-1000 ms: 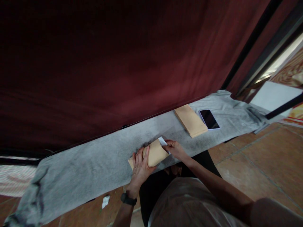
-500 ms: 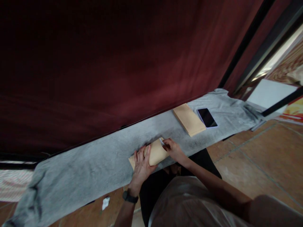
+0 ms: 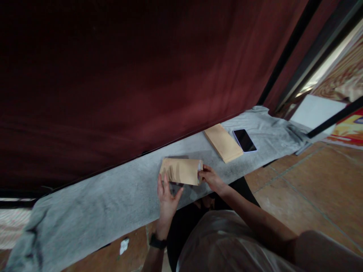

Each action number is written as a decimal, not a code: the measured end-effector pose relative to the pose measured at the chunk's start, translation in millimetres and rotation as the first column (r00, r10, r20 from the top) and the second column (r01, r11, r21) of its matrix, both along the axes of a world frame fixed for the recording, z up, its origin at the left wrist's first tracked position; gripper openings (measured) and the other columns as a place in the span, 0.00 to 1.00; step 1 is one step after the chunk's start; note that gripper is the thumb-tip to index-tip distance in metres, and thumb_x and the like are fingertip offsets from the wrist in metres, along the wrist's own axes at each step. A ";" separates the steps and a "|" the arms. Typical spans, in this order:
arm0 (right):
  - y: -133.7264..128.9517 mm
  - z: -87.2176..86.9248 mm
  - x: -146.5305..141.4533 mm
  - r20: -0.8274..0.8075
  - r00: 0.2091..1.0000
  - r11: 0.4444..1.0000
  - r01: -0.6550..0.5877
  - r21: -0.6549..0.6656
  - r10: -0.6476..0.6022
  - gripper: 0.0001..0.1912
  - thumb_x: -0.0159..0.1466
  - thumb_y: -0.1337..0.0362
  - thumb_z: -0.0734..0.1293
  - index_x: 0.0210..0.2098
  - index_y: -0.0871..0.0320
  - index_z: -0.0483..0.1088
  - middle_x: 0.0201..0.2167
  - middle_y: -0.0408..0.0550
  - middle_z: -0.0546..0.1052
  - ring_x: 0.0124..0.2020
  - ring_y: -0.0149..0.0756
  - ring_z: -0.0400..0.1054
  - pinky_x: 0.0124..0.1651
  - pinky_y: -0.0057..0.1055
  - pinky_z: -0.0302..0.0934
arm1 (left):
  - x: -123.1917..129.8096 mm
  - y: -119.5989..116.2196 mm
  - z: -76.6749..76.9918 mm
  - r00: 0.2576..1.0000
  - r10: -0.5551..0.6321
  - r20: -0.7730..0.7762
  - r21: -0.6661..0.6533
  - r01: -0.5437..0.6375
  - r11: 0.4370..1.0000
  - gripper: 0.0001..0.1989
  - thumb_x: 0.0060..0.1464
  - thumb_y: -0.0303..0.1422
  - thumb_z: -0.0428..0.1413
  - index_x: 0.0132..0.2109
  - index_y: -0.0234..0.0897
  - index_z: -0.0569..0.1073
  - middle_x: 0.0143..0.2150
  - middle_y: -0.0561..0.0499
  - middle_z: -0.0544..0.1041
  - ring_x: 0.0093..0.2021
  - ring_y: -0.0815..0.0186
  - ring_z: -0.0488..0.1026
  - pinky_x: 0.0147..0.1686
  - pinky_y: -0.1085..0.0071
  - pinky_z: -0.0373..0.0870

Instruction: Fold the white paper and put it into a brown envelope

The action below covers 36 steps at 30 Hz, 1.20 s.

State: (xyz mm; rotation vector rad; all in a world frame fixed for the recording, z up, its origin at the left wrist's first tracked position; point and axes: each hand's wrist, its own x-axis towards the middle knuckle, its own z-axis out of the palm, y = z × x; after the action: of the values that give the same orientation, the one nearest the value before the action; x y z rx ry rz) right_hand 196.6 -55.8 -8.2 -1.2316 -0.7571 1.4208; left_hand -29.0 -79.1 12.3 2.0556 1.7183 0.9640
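While the left hand (image 3: pixel 166 196) hangs open below the near-left corner of the brown envelope (image 3: pixel 180 170), fingers spread and gripping nothing, the right hand (image 3: pixel 209 177) pinches the envelope's right end, where a sliver of white paper (image 3: pixel 200 165) shows at the mouth. Whether the left fingertips touch the envelope's lower edge cannot be told. The envelope appears lifted a little off the grey cloth (image 3: pixel 113 196), with a shadow under it, and it sits at the cloth's near edge just in front of the person.

Judged from this, the step in hand is seating the paper inside the envelope, and it looks nearly complete. The next move calls for pressing the last of the paper in without creasing it, with the left hand steadying the envelope's far end.

Beyond the envelope and to its right, a stack of envelopes (image 3: pixel 223 142) lies flat on the cloth. A phone (image 3: pixel 244 140) lies just beside that stack, on its right, screen dark. Behind the envelope, a dark red curtain (image 3: pixel 141 75) hangs along the cloth's far edge.
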 end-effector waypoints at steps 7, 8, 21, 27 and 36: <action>-11.8 2.1 -24.5 -0.132 0.983 0.992 0.120 -0.043 -0.124 0.19 0.49 0.55 0.71 0.39 0.55 0.72 0.36 0.47 0.81 0.38 0.43 0.75 0.40 0.35 0.69 | 62.2 -27.3 -11.9 0.310 0.461 0.831 -0.539 0.245 0.806 0.29 0.51 0.45 0.67 0.57 0.41 0.71 0.50 0.44 0.80 0.47 0.58 0.80 0.45 0.61 0.78; -13.9 4.3 -27.1 -0.142 0.982 0.992 0.123 -0.033 -0.126 0.20 0.49 0.54 0.72 0.39 0.55 0.72 0.37 0.47 0.81 0.38 0.43 0.75 0.41 0.35 0.69 | 69.8 -27.8 -9.6 0.271 0.461 0.845 -0.525 0.258 0.811 0.28 0.47 0.41 0.69 0.54 0.41 0.73 0.49 0.46 0.80 0.46 0.60 0.80 0.43 0.64 0.78; -16.1 13.3 -4.3 -0.186 0.982 0.999 -0.021 -0.047 0.012 0.20 0.47 0.52 0.76 0.35 0.55 0.75 0.32 0.45 0.80 0.33 0.39 0.75 0.38 0.36 0.73 | 58.9 -7.3 -5.0 0.396 0.496 0.773 -0.575 0.108 0.811 0.36 0.41 0.36 0.70 0.58 0.39 0.70 0.37 0.52 0.80 0.32 0.69 0.76 0.29 0.76 0.69; -17.7 5.7 -15.1 -0.178 0.982 0.995 0.052 -0.080 -0.065 0.21 0.47 0.51 0.76 0.36 0.55 0.75 0.34 0.47 0.81 0.35 0.40 0.76 0.39 0.35 0.73 | 67.9 -7.2 -13.0 0.474 0.366 0.801 -0.469 0.117 0.875 0.52 0.42 0.35 0.70 0.71 0.42 0.54 0.40 0.51 0.80 0.34 0.66 0.77 0.31 0.72 0.73; -17.0 -11.4 -7.7 -0.162 0.986 0.992 0.008 -0.124 -0.028 0.22 0.45 0.51 0.77 0.33 0.56 0.71 0.30 0.43 0.78 0.28 0.35 0.75 0.38 0.36 0.74 | 63.3 -1.4 -29.7 0.508 0.388 0.769 -0.487 0.072 0.870 0.40 0.40 0.32 0.69 0.63 0.36 0.69 0.29 0.56 0.77 0.25 0.70 0.71 0.24 0.74 0.70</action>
State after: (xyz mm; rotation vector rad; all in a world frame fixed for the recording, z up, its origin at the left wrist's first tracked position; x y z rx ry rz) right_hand 188.8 -72.8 -19.6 -1.1946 -0.5514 1.5514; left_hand 34.3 -80.5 -17.3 0.8109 1.3595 1.1841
